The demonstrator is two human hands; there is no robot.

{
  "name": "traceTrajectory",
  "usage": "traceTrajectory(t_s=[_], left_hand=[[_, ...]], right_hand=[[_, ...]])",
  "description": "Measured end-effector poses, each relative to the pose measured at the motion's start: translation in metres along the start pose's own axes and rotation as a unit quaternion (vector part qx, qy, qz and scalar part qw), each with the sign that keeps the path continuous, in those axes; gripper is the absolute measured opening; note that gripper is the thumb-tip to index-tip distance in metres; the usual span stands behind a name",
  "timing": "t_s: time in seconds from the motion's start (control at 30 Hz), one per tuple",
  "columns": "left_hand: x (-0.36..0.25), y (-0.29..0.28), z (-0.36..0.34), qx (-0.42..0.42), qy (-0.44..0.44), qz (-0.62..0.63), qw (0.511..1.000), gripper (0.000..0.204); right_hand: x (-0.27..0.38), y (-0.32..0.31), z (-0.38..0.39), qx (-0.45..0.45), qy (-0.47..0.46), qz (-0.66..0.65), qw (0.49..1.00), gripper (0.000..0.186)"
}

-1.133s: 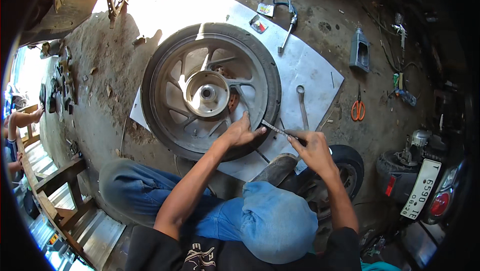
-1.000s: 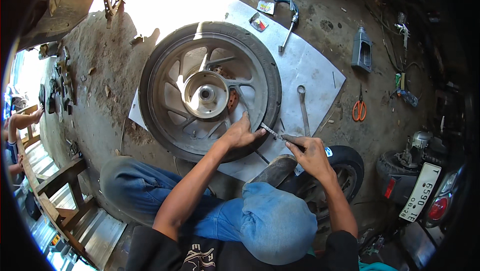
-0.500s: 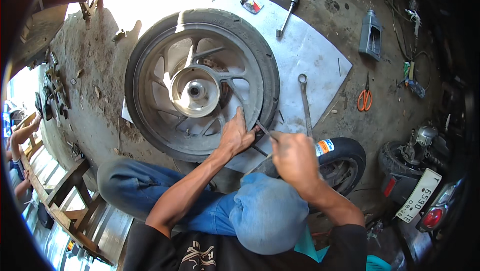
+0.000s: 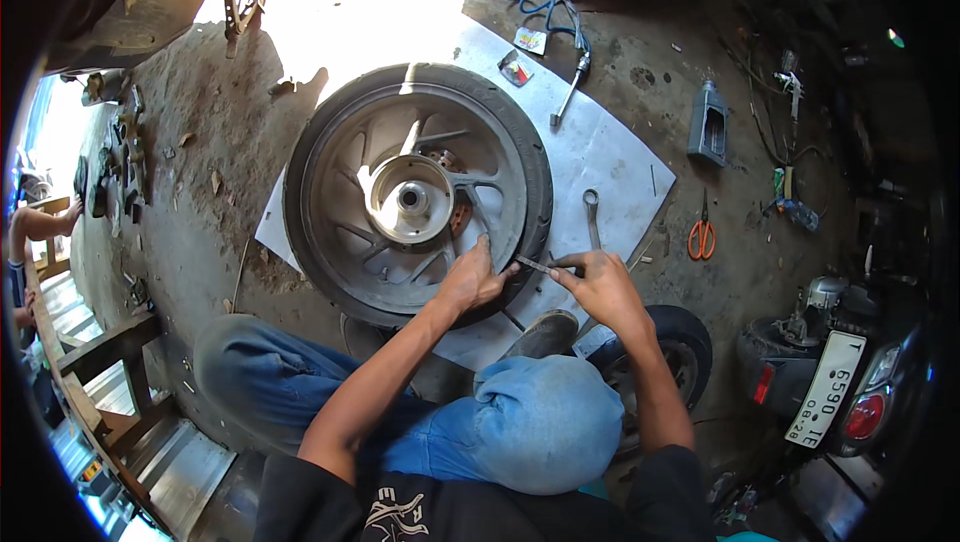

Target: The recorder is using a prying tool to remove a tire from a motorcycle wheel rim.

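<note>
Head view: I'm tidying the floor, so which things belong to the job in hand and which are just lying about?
In use:
- wheel, under the left hand
- bar, in the right hand
- sheet, under the wheel

Seemingly lying about:
- wrench
- scissors
- bottle

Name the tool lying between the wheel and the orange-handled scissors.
A wrench on the white sheet, partly behind the right hand, in the head view.
</note>
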State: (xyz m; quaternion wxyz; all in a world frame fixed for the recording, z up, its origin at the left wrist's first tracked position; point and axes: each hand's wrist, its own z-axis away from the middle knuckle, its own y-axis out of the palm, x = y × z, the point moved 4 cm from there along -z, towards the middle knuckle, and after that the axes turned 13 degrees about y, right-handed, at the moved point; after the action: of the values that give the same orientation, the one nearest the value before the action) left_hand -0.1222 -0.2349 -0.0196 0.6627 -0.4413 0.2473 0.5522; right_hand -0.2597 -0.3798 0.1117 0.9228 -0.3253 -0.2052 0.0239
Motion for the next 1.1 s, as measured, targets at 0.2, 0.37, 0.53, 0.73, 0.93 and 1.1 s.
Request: traceTrajectory(t_s=[0.2,0.37,0.53,0.73,0.93,1.1], left_hand=[[-0.004,-0.007,0.002,-0.001,0.000,-0.059,0.998,0.112],[0.003,-0.002,0.003,-0.016,0.013,-0.047,0.999,0.119],[0.021,-0.013,-0.008,0.083,0.070,-0.119,0.987,0.119],[-0.011,-0.107,-0.020,0.145,0.198,-0.302,0.921,0.070],[-0.046,-0.230,0.013,0.089,0.152,-0.457,0.872,0.046],[0.029,-0.291,0.072,-0.034,0.190,-0.487,0.852,0.036]], right_hand=[[-0.066,-0.007,0.029,-0.105,0.081,-0.130,0.983,0.035],[-0.119,0.060,0.003,-0.265,0.097,-0.081,0.956,0.031],[-0.101,0.111,-0.009,-0.342,0.040,0.058,0.937,0.035],[-0.054,0.156,0.023,-0.052,-0.068,0.208,0.974,0.036],[-0.064,0.157,-0.005,0.073,-0.069,0.153,0.983,0.038],[-0.057,0.149,-0.004,0.217,-0.030,0.078,0.973,0.048]])
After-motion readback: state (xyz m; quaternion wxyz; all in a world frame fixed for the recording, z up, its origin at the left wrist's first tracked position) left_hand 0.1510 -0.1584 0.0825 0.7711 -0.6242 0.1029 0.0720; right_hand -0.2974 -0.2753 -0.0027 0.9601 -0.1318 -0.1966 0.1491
